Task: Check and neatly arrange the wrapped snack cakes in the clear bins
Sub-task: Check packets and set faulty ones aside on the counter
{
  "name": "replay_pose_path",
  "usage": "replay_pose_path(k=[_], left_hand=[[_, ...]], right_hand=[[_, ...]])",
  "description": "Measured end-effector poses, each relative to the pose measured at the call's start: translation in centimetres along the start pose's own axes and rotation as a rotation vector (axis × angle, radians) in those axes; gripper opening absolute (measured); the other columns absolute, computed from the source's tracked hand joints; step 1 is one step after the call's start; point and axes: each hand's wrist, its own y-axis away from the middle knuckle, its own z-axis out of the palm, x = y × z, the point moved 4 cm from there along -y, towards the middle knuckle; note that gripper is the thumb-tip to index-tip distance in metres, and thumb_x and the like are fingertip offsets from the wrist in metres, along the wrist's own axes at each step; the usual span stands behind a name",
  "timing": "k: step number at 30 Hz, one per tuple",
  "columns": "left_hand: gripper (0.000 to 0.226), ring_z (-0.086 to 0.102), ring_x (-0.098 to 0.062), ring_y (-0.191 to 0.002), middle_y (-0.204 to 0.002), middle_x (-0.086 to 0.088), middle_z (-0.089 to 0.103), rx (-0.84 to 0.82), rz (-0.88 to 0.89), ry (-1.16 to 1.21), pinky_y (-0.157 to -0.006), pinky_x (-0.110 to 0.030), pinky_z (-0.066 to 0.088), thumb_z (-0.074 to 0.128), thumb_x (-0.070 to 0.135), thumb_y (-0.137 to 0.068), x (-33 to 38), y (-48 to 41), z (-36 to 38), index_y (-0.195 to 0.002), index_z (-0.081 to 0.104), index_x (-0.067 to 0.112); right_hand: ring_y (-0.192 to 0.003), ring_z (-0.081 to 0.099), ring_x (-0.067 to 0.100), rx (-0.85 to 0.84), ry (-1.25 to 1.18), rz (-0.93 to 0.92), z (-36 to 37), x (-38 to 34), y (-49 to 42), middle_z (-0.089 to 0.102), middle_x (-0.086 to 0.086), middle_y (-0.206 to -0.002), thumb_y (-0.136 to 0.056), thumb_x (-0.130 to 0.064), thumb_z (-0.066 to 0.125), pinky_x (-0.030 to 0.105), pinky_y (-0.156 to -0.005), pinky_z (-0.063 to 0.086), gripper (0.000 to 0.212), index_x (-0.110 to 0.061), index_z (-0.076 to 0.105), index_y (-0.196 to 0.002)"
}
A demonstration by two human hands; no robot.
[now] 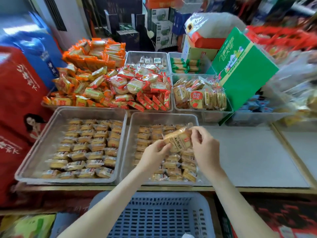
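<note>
Blue basket (154, 215) sits nearest, below the counter (248, 155) edge. Left grip (155, 152) and right grip (205, 145) hold one wrapped snack cake (178, 139) btwn them, up above the near right clear bin (133, 134). Left grip pinches the pack's near-left end and right grip pinches its far-right end, fingers curled on the film. Bin below is partly filled w/ rows of the same packs (171, 164), less tidy toward its right side. Near left bin (49, 134) beside it has neater rows. Handling, as a guess: pack is light, cake inside soft & crushable, film slick and crinkly. So it prob. slips if held loosely and dents if squeezed mid-body. Best hold looks like the sealed end flaps or the long edges, light pressure only. Then lay it flat, label up, into a gap in a row.
</note>
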Motion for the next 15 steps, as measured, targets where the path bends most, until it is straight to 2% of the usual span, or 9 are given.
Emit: replay_pose_path(k=[2,4,7,9,11,14,15], left_hand=[[0.007,0.071,-0.02,-0.09,-0.095,0.004,0.073,0.047,0.004,0.113,-0.086,-0.045,0.057,0.058,0.024,-0.097,0.7,2.1,-0.3,-0.095,0.064,0.028],[0.003,0.072,-0.021,-0.085,-0.09,-0.001,0.074,0.107,0.018,0.139,-0.082,-0.046,0.058,0.062,0.022,-0.094,1.0,3.8,-0.9,-0.093,0.065,0.023],[0.011,0.071,-0.018,-0.075,-0.082,0.0,0.073,0.213,0.05,0.071,-0.076,-0.039,0.06,0.066,0.025,-0.092,1.4,6.6,-2.4,-0.094,0.064,0.014],[0.017,0.07,-0.018,-0.074,-0.08,0.002,0.072,0.253,0.076,-0.04,-0.072,-0.037,0.06,0.067,0.03,-0.091,1.5,7.6,-3.1,-0.093,0.062,0.015],[0.019,0.069,-0.019,-0.074,-0.082,0.001,0.071,0.248,0.091,-0.133,-0.071,-0.037,0.06,0.068,0.033,-0.09,1.4,10.7,-3.2,-0.093,0.058,0.017],[0.019,0.064,-0.014,-0.069,-0.086,0.001,0.068,0.159,0.088,-0.136,-0.067,-0.028,0.057,0.068,0.028,-0.09,1.2,11.3,-3.0,-0.096,0.056,0.016],[0.017,0.062,-0.013,-0.068,-0.087,-0.001,0.068,0.117,0.089,-0.105,-0.067,-0.027,0.056,0.068,0.024,-0.09,1.2,11.7,-2.8,-0.095,0.056,0.014]], right_hand=[[-0.062,0.055,0.0,-0.011,-0.06,0.065,-1.2,-0.7,1.2,0.062,-0.005,-0.073,-0.098,-0.014,0.051,0.007,-0.053,0.041,0.018,-0.009,0.069,-0.101],[-0.066,0.058,0.002,-0.05,-0.095,0.101,-1.9,-1.2,2.4,0.065,-0.005,-0.08,-0.098,-0.017,0.052,0.009,-0.056,0.043,0.02,-0.011,0.068,-0.109],[-0.074,0.064,0.011,-0.185,-0.122,0.169,-2.3,-1.8,4.8,0.069,-0.002,-0.094,-0.097,-0.013,0.053,0.017,-0.062,0.05,0.025,-0.018,0.064,-0.119],[-0.078,0.065,0.004,-0.23,-0.216,0.222,-2.2,-1.7,6.0,0.069,-0.004,-0.099,-0.096,-0.008,0.053,0.013,-0.065,0.052,0.027,-0.019,0.063,-0.119],[-0.084,0.067,0.003,-0.203,-0.312,0.246,-3.1,-2.3,9.0,0.07,-0.003,-0.102,-0.096,-0.006,0.052,0.016,-0.07,0.055,0.026,-0.017,0.065,-0.116],[-0.091,0.068,0.012,-0.13,-0.336,0.265,-2.9,-2.0,9.6,0.07,-0.001,-0.099,-0.096,-0.008,0.053,0.032,-0.078,0.059,0.022,-0.016,0.068,-0.11],[-0.09,0.068,0.012,-0.102,-0.32,0.253,-3.2,-2.3,10.0,0.069,-0.004,-0.097,-0.096,-0.008,0.053,0.031,-0.077,0.059,0.02,-0.015,0.068,-0.109]])
